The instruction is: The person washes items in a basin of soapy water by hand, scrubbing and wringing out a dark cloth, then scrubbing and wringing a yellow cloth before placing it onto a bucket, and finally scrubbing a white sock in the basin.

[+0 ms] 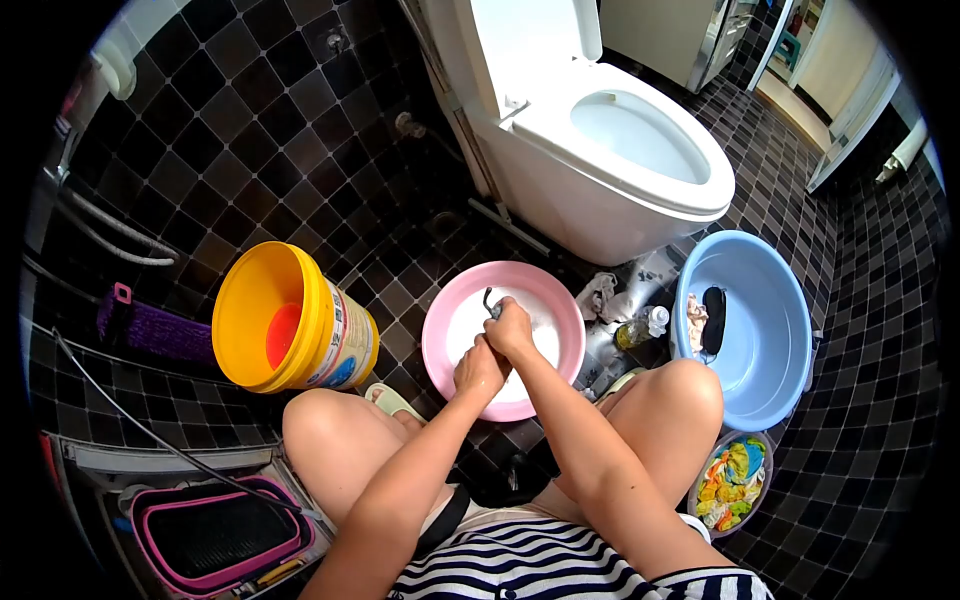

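Note:
A pink basin (435, 365) of white, sudsy water stands on the floor between my knees. Over it, my right hand (511, 328) is closed round a small dark grey cloth item (493, 305), whose thin dark end sticks out past the fingers. The kind of item is hidden by the grip. My left hand (482, 368) is closed too, pressed against the underside of my right hand and wet with suds. What sits inside its fingers is hidden.
Left of the basin a yellow bucket (240, 300) with something red inside leans over. To the right are a bottle (640, 328), a blue basin (755, 300) holding a black item, and a tub of colourful cloth (733, 480). A white toilet (600, 190) stands ahead.

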Demonstrator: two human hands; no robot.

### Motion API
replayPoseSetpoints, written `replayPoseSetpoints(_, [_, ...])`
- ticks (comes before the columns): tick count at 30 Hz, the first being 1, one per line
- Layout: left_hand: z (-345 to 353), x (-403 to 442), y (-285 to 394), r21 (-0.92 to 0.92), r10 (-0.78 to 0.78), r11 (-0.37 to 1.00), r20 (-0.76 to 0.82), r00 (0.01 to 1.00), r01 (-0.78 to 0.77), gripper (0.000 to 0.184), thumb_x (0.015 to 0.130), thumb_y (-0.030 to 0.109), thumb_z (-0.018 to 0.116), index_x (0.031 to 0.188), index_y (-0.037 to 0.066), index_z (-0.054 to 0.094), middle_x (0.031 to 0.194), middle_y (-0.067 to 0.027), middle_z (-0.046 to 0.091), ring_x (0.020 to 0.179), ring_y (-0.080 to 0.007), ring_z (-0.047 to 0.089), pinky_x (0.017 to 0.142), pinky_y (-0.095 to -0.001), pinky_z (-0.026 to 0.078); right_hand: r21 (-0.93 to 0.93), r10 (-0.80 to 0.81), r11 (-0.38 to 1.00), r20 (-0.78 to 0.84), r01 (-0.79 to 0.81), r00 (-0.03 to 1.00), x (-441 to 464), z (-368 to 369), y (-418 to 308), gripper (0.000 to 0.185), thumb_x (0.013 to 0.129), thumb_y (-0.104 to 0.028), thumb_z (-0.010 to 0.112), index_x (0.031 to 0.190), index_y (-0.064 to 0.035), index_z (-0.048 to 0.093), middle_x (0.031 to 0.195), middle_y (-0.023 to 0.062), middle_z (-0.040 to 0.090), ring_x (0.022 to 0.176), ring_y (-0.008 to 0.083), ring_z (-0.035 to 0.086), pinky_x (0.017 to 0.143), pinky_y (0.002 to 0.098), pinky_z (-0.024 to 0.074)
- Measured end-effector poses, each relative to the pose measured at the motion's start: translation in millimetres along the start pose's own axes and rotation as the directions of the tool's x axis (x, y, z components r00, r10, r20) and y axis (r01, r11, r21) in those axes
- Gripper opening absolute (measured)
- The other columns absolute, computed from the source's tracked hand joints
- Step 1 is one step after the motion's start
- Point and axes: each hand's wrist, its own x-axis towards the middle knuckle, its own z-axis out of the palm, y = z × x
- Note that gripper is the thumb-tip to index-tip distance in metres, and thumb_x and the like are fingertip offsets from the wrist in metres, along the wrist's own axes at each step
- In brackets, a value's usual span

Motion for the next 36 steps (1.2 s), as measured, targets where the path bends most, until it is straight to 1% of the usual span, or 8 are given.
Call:
replayPoseSetpoints(2, [1.0,7.4,-4.9,-0.028,-0.015,1.0,-0.006,1.0,0.015,0.036,0.074,0.028,0.064,0.092,-0.003,0.061,0.087,-0.022,0.065,0.087,-0.0385,0.062,0.076,-0.044,0.049,-0.063,-0.03,0.998,0.014,0.031,0.999,10.4,4.3,9.0,0.033,0.071,-0.012,0.066,0.099,0.0025,0.058,0.089,0.0193,0.064,0.085,0.0318,0.063,0.075,0.0387,0.0484])
replayPoseSetpoints(4, [-2.4,19.9,-12.2,-0.426,0.128,0.903,0.157,0.979,-0.05,0.036,0.073,0.029,0.068,0.09,-0.002,0.06,0.084,-0.0174,0.066,0.079,-0.033,0.064,0.071,-0.0401,0.049,0.317,-0.095,0.948,0.229,0.018,0.969,17.5,-14.3,2.2,0.04,0.071,-0.018,0.071,0.102,0.0035,0.057,0.087,0.0177,0.063,0.085,0.029,0.063,0.073,0.0374,0.0493])
replayPoseSetpoints(8, [-34.6,10.8,2.6,-0.814,0.164,0.408,0.511,0.844,0.414,0.024,0.082,0.027,0.065,0.09,0.007,0.055,0.067,-0.0005,0.053,0.059,-0.0065,0.052,0.038,-0.0191,0.033,0.851,-0.172,0.451,0.38,-0.271,0.909,19.4,-47.3,-6.2,0.041,0.081,-0.026,0.068,0.111,-0.0006,0.055,0.092,0.0079,0.062,0.081,0.0175,0.061,0.07,0.0313,0.0512])
replayPoseSetpoints(12, [-46.8,2.9,7.0,-0.776,0.393,0.075,0.601,0.696,0.627,0.031,0.088,0.032,0.057,0.101,0.005,0.05,0.072,-0.0009,0.05,0.058,-0.0078,0.047,0.038,-0.0173,0.031,0.894,-0.434,0.177,0.446,-0.411,0.783,3.3,-66.8,-18.3,0.054,0.086,-0.036,0.057,0.129,-0.0069,0.045,0.123,0.0175,0.051,0.109,0.0362,0.055,0.087,0.0538,0.0482])
replayPoseSetpoints(15, [-49.6,-4.3,8.3,-0.583,0.616,-0.199,0.551,0.563,0.788,0.038,0.091,0.037,0.05,0.107,0.002,0.048,0.07,-0.0016,0.046,0.059,-0.0082,0.047,0.038,-0.0164,0.032,0.894,-0.616,0.115,0.406,-0.433,0.675,-9.1,-74.8,-30.7,0.065,0.083,-0.041,0.06,0.135,-0.0074,0.038,0.126,0.0194,0.049,0.113,0.0388,0.052,0.088,0.0463,0.0494])
replayPoseSetpoints(18, [-59.0,-11.6,13.1,-0.524,0.691,-0.262,0.484,0.536,0.811,0.04,0.091,0.037,0.05,0.109,0.001,0.048,0.071,-0.0024,0.047,0.058,-0.0087,0.047,0.038,-0.0165,0.032,0.936,-0.697,0.15,0.329,-0.318,0.638,-4.8,-79.3,-40.0,0.026,0.088,-0.026,0.059,0.105,-0.0067,0.054,0.127,0.0219,0.048,0.114,0.0406,0.051,0.089,0.049,0.0489])
replayPoseSetpoints(23, [-62.9,-13.6,14.7,-0.595,0.701,-0.155,0.497,0.512,0.789,0.037,0.091,0.034,0.052,0.109,0.002,0.048,0.071,-0.0028,0.047,0.057,-0.009,0.047,0.04,-0.0172,0.032,0.918,-0.556,0.259,0.397,-0.302,0.731,-4.0,-91.7,-56.0,0.021,0.09,-0.026,0.058,0.09,-0.0051,0.055,0.067,0.004,0.056,0.061,0.0161,0.058,0.058,0.0297,0.0512])
replayPoseSetpoints(36, [-40.0,-4.1,4.3,-0.765,0.265,0.401,0.623,0.736,0.503,0.02,0.081,0.021,0.063,0.088,0.008,0.051,0.068,-0.0003,0.05,0.049,-0.0066,0.046,0.036,-0.0178,0.027,0.721,-0.141,0.539,0.587,-0.435,0.798,3.2,-61.2,-38.1,0.01,0.089,-0.015,0.058,0.09,-0.0046,0.058,0.058,-0.0011,0.05,0.047,0.0076,0.045,0.044,0.0217,0.0396])
